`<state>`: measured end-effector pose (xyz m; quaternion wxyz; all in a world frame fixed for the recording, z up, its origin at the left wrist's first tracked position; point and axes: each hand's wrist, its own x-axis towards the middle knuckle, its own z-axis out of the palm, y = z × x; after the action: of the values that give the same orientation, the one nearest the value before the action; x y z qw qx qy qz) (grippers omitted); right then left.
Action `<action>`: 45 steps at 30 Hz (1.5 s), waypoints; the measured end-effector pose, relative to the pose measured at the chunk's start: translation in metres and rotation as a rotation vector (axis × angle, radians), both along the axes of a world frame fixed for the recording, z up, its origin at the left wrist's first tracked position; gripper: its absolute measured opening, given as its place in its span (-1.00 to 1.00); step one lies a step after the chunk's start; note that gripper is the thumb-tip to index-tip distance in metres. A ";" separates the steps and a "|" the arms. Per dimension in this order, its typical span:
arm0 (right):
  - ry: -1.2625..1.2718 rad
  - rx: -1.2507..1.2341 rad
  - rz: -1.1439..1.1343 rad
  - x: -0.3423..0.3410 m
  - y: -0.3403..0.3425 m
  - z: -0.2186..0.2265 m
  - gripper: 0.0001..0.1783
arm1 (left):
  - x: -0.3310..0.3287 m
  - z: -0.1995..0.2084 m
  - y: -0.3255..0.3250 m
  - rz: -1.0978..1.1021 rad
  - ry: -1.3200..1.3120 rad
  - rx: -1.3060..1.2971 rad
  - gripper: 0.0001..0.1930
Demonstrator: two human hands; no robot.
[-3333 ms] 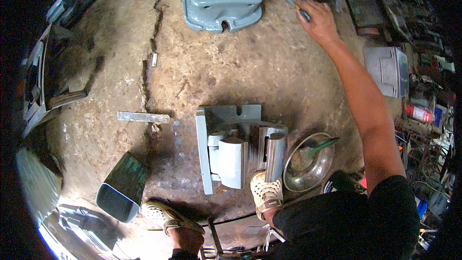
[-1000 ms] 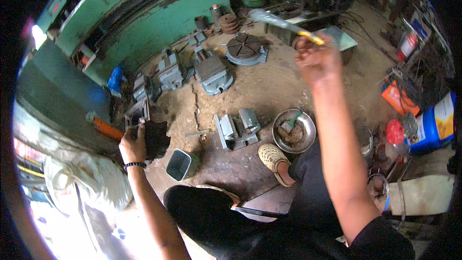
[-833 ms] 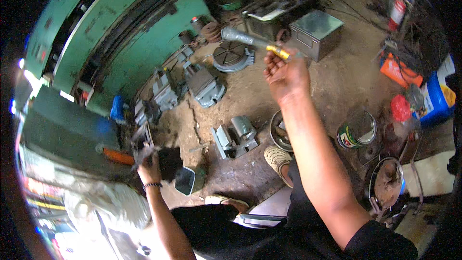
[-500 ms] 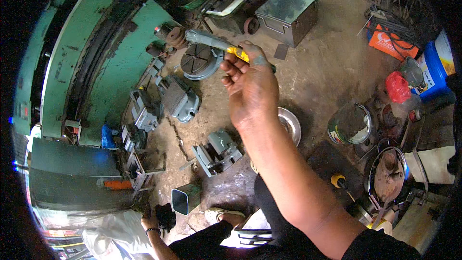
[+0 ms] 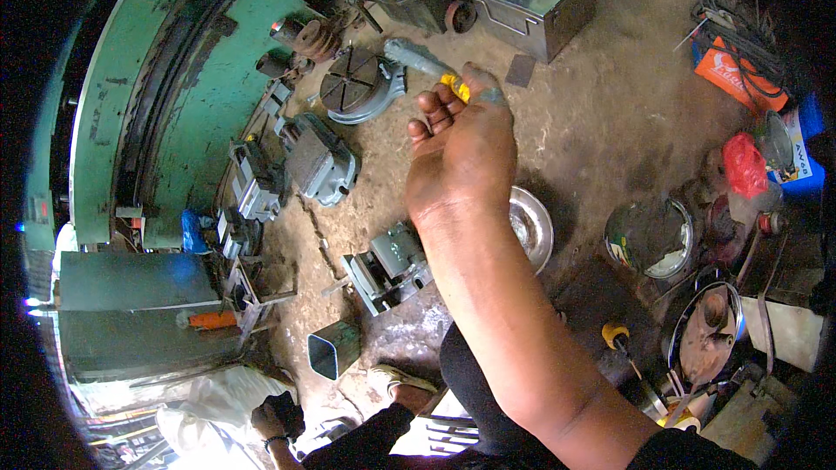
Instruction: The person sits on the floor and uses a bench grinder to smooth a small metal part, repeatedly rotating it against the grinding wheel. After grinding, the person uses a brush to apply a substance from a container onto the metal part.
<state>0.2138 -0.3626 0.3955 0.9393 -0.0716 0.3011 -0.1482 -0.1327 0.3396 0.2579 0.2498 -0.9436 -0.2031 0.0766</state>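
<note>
My right hand [image 5: 466, 148] is raised, palm up, its fingers curled around the yellow handle of what looks like a paintbrush [image 5: 422, 59]. The brush's long end is smeared grey and points up and left. Behind that end, a grey rotary table [image 5: 350, 80] with a slotted top rests on the floor. Below and left of my right wrist is a grey machine vise [image 5: 387, 268]. Low at the left, my left hand [image 5: 267, 418] is closed on a crumpled black cloth [image 5: 286, 411]; its fingers are partly hidden.
More grey vises [image 5: 318, 161] stand near the green machine [image 5: 196, 113]. A metal box [image 5: 544, 4] sits at the back. A metal bowl [image 5: 533, 231], an open can [image 5: 649, 239] and a screwdriver [image 5: 616, 335] are to the right. A square tube [image 5: 333, 350] lies near my foot.
My right hand has moved slightly up and right with the paintbrush, whose tip is now further right. The view has shifted a little. The left hand still holds the black cloth.
</note>
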 end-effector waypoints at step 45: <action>0.009 -0.989 0.215 0.059 -0.027 -0.090 -0.49 | 0.087 0.068 -0.255 -0.050 -0.293 -1.063 -0.71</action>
<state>0.2724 -0.3893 0.3052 0.8014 -0.5394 0.1900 -0.1751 -0.0454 0.0849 0.3255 -0.2904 -0.9452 -0.1465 0.0304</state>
